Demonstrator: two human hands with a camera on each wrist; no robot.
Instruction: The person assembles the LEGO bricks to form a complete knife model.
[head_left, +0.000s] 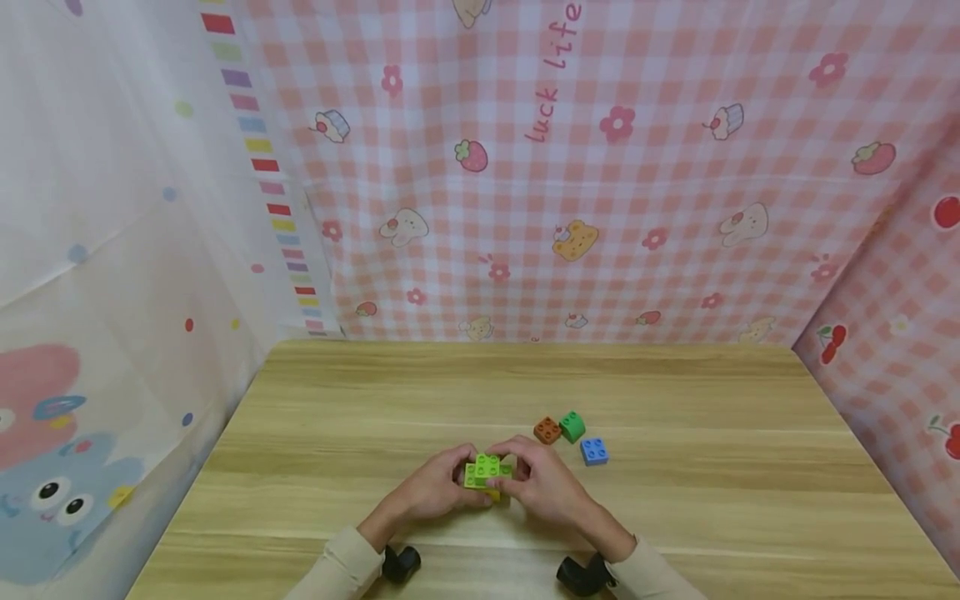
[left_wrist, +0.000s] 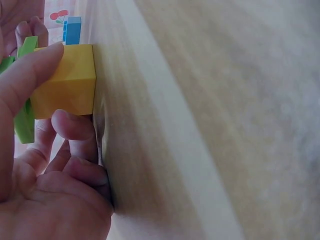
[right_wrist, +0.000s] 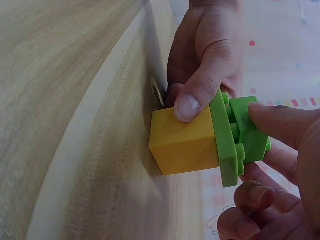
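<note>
A small stack of toy building blocks stands between the two hands on the wooden table. At its base is a yellow block point(right_wrist: 187, 145), with a flat light-green plate point(right_wrist: 226, 150) above it and a green block point(right_wrist: 252, 132) on top. My left hand point(head_left: 438, 485) grips the yellow block, its thumb pressed on one side in both wrist views. From the right, my right hand point(head_left: 551, 487) pinches the green block, thumb on its near face; its fingers behind are partly hidden. Whether the green block is fully seated on the studs I cannot tell.
Beyond the right hand lie a brown block point(head_left: 547, 430), a green block with a rounded top point(head_left: 572, 427) and a blue block point(head_left: 594, 451). Patterned cloths hang behind the table point(head_left: 360, 392) and along both sides.
</note>
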